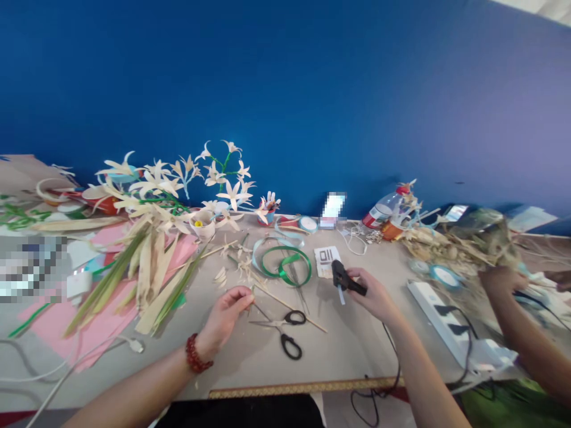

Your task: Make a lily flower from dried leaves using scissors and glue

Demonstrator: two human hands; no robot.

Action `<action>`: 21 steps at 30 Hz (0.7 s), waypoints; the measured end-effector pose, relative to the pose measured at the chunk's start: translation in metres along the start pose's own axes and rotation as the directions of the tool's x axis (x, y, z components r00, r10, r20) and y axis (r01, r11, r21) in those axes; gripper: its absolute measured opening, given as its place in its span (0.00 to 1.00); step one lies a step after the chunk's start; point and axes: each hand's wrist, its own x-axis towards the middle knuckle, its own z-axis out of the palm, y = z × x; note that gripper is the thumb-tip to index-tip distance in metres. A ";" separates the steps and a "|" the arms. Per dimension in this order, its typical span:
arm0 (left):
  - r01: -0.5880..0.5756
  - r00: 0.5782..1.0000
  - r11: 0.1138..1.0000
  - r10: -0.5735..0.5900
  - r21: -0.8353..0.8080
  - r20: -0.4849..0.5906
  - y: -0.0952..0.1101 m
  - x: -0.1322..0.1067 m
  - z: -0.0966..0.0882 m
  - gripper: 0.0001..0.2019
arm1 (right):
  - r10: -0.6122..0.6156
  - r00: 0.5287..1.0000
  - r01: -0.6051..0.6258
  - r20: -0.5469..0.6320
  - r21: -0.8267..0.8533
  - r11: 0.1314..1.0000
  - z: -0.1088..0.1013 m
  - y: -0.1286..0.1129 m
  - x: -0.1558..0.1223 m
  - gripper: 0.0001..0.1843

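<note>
My right hand (368, 291) is wrapped round the handle of a black hot glue gun (339, 276), with a pale glue stick (341, 295) sticking out of it. My left hand (229, 309), a red bead bracelet on its wrist, is closed in a pinch above the table; what sits at its fingertips is too small to name. Just right of that hand lie scissors (291, 345) with black handles, blades apart. A thin stick (312, 321) passes by them. Beyond, a loop of green ribbon (307, 264) rests beside white petal pieces (243, 264).
White husk flowers (156, 181) stand at the back left. Dried husks (149, 279) lie on pink paper (49, 321). A white power strip (439, 324) sits at right, near a co-worker's hand (502, 279). A bottle (381, 208) stands by the blue wall (285, 89).
</note>
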 end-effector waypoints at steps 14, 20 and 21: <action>0.010 1.000 1.000 -0.010 0.009 0.006 -0.004 0.002 -0.001 0.11 | 0.320 0.935 -0.023 -0.149 0.878 0.478 -0.014 -0.022 -0.007 0.13; 0.043 0.999 0.999 -0.043 -0.027 0.019 -0.005 0.001 -0.001 0.10 | 0.222 0.944 0.126 -0.243 0.890 0.438 -0.027 -0.063 -0.019 0.08; 0.057 0.998 0.997 -0.056 -0.044 0.026 -0.005 0.001 0.000 0.10 | 0.203 0.964 0.059 -0.174 0.879 0.472 -0.017 -0.070 -0.021 0.06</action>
